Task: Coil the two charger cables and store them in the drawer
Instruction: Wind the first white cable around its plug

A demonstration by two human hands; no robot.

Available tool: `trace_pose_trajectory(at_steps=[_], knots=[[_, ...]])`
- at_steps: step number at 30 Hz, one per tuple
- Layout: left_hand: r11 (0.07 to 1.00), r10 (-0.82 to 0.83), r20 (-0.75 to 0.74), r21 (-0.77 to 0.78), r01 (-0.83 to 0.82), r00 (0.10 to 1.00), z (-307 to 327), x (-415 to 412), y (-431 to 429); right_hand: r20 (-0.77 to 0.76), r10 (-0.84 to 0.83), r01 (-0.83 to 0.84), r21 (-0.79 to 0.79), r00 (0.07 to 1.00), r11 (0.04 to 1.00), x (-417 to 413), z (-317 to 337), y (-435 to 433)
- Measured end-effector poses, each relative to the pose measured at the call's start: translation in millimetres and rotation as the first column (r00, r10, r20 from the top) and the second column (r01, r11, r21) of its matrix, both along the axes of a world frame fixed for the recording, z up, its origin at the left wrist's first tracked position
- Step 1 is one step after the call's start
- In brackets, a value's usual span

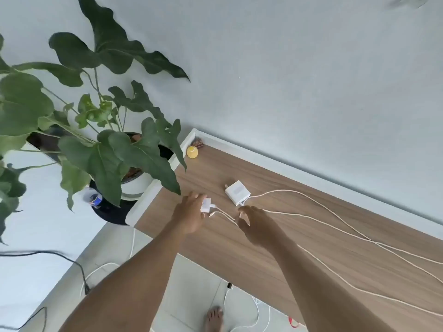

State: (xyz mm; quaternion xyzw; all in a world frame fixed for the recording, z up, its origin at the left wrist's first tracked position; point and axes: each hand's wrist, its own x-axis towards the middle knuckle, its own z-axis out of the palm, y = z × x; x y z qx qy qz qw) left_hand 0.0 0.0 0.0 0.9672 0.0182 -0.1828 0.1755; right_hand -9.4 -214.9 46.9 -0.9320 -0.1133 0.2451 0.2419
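Two bare forearms are stretched forward from the lower edge, and one bare foot [214, 318] is seen below them on the pale floor tiles. The left hand [190, 213] is closed round a small white charger adapter [206, 204] at the near left part of the brown wood-grain desk top [215, 245]; whether the adapter is lifted clear of the wood cannot be told. A thin white cable [224, 213] is led from this adapter towards the right hand [254, 226], whose fingers are curled claw-like over it; whether the cable is actually pinched cannot be told.

A larger white square charger brick [237, 191] is laid flat on the desk just beyond the two hands, untouched, with its metal prongs turned to the left. A second white cable [287, 191] is led from its right corner. Both cables are spread uncoiled in long loose strands across the desk to the right edge of the view.

One small yellow rounded object [192, 152] is set in the far left corner of the desk, with one brown tufted item [198, 143] just behind it. One large-leaved green plant [115, 159] in a round white pot [136, 188] is placed beside the desk's left end, and one small cup with a blue label [94, 199] is seen by the pot. White cords [257, 312] are trailed on the floor under the desk, and one black cord [74, 262] is laid on the left.
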Motion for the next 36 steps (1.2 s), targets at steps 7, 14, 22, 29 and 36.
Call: trace_pose_trajectory(at_steps=[7,14,22,29,36], knots=[[0.991,-0.053,0.012,0.121,0.051,0.999,-30.4,21.4,4.0,-0.076,-0.041,0.036,-0.067,0.996,0.997,6.0,-23.8,0.4],[0.973,-0.008,0.045,-0.229,0.018,0.999,-5.3,28.2,-2.8,-0.088,-0.164,0.165,-0.003,0.982,0.986,23.4,-6.5,0.5],[0.847,-0.076,0.143,-0.512,0.14,0.987,83.0,56.5,-50.4,-0.041,-0.282,0.285,0.169,0.959,0.944,37.0,52.2,-2.1],[0.251,0.125,-0.188,-0.944,-0.214,0.974,155.9,51.7,-95.7,0.021,-0.512,0.449,0.451,0.859,0.771,24.5,97.5,-31.6],[0.034,0.102,-0.337,-0.939,-0.342,0.936,188.1,42.8,-133.9,-0.118,-0.59,0.47,0.734,0.799,0.491,9.4,127.5,-46.1]])
